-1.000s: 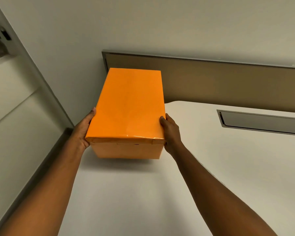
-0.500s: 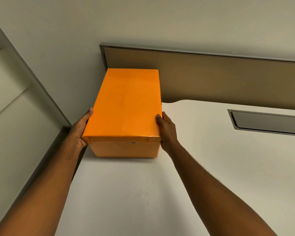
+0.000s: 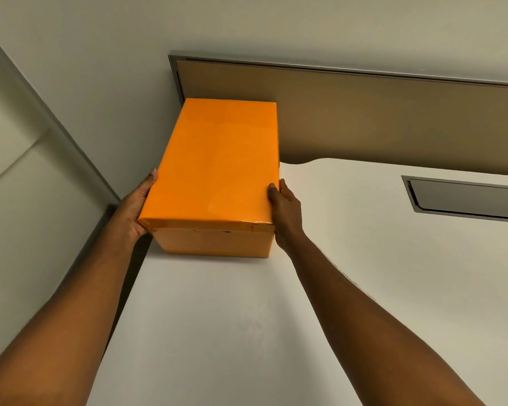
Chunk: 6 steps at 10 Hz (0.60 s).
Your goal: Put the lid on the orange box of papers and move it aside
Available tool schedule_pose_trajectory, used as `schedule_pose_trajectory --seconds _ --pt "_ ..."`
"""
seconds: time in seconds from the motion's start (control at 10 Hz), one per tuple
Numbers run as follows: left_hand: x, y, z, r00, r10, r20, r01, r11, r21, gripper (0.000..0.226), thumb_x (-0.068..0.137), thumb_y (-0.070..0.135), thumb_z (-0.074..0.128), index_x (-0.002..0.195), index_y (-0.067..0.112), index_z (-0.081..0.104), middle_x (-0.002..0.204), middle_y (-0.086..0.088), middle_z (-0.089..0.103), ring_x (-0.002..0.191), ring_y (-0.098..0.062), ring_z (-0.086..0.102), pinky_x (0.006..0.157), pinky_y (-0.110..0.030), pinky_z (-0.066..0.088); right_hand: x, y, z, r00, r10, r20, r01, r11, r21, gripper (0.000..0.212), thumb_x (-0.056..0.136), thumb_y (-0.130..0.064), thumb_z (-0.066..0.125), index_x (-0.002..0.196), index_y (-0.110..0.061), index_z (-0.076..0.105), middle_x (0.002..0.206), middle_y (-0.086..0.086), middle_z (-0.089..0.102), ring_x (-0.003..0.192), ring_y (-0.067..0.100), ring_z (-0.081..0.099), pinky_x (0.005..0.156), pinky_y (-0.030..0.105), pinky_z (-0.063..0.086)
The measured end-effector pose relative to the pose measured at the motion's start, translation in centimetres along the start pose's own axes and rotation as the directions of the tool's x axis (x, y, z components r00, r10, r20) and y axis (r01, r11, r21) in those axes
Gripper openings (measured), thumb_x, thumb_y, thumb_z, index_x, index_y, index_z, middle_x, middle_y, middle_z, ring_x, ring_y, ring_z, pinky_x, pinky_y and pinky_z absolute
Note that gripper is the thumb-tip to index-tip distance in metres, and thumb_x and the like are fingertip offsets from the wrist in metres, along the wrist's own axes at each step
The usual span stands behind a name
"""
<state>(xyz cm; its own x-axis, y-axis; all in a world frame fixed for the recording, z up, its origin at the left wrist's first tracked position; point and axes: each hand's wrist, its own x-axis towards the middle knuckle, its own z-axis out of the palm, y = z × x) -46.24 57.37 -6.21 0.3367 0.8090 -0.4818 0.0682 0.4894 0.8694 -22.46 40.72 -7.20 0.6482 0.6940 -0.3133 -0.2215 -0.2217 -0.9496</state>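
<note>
The orange box [image 3: 214, 243] stands on the white desk [image 3: 349, 273] at its far left corner, with its orange lid [image 3: 220, 165] fitted flat on top. The papers inside are hidden. My left hand [image 3: 134, 208] presses the box's left side near the front corner, thumb up along the lid's edge. My right hand [image 3: 286, 212] clasps the right side, thumb resting at the lid's rim. The box's base sits flat on the desk, close to the left edge.
A tan partition panel [image 3: 393, 118] with a grey frame runs along the desk's back edge, right behind the box. A grey recessed cable hatch [image 3: 464, 199] is set in the desk at right. A pale wall and a floor gap lie left of the desk.
The box, held above the desk a second ago, has come down onto the desk at the far left corner. Both hands still hold its sides.
</note>
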Motion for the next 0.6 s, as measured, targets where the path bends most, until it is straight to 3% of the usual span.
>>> schedule_pose_trajectory --seconds 0.2,0.3,0.4,0.5,0.6 --pt "-1.8 2.2 0.8 0.983 0.059 -0.175 -0.018 0.974 0.225 0.056 0.075 0.059 0.066 0.112 0.017 0.063 0.107 -0.011 0.068 0.097 -0.031 0.064 0.082 -0.045 0.052 -1.1 -0.6 -0.2 0.999 -0.039 -0.002 0.039 0.998 -0.056 0.072 0.094 -0.050 0.048 0.153 -0.021 0.018 0.154 0.009 0.037 0.134 0.032 0.043 0.109 0.052 0.038" --pt "-3.0 2.8 2.7 0.862 0.380 -0.336 -0.133 0.809 0.573 0.055 0.092 0.056 0.039 0.087 0.006 0.061 0.095 -0.021 0.065 0.095 -0.036 0.058 0.083 -0.046 0.048 -1.9 -1.4 -0.7 0.989 -0.087 -0.119 0.082 0.996 -0.043 0.067 0.094 -0.052 0.048 0.150 -0.022 0.029 0.150 0.010 0.044 0.134 0.029 0.045 0.110 0.051 0.038" --pt "-4.7 3.0 3.6 0.776 0.527 -0.348 -0.060 0.610 0.790 0.065 0.096 0.052 0.025 0.107 -0.002 0.060 0.120 -0.027 0.059 0.122 -0.045 0.046 0.103 -0.057 0.035 -2.7 -1.9 -1.6 0.968 -0.127 -0.216 0.120 0.992 -0.047 0.057 0.097 -0.048 0.043 0.145 -0.019 0.040 0.146 0.007 0.049 0.133 0.026 0.046 0.111 0.045 0.037" --pt "-8.8 1.2 7.6 0.702 0.663 -0.259 -0.117 0.466 0.877 0.058 0.099 0.043 0.028 0.130 -0.001 0.049 0.149 -0.027 0.035 0.143 -0.046 0.013 0.116 -0.058 0.009 -4.3 -1.7 -4.1 0.944 -0.183 -0.276 0.143 0.977 -0.157 0.049 0.100 -0.039 0.038 0.140 -0.013 0.048 0.144 0.007 0.052 0.134 0.024 0.046 0.110 0.038 0.035" --pt "-11.5 -1.2 10.7 0.673 0.735 -0.082 -0.292 0.366 0.884 0.055 0.099 0.039 0.032 0.135 -0.002 0.045 0.153 -0.024 0.029 0.146 -0.041 0.008 0.119 -0.052 0.004 -5.3 -1.1 -6.1 0.946 -0.197 -0.256 0.128 0.956 -0.265 0.049 0.100 -0.036 0.037 0.140 -0.009 0.048 0.144 0.009 0.051 0.135 0.025 0.044 0.110 0.036 0.033"
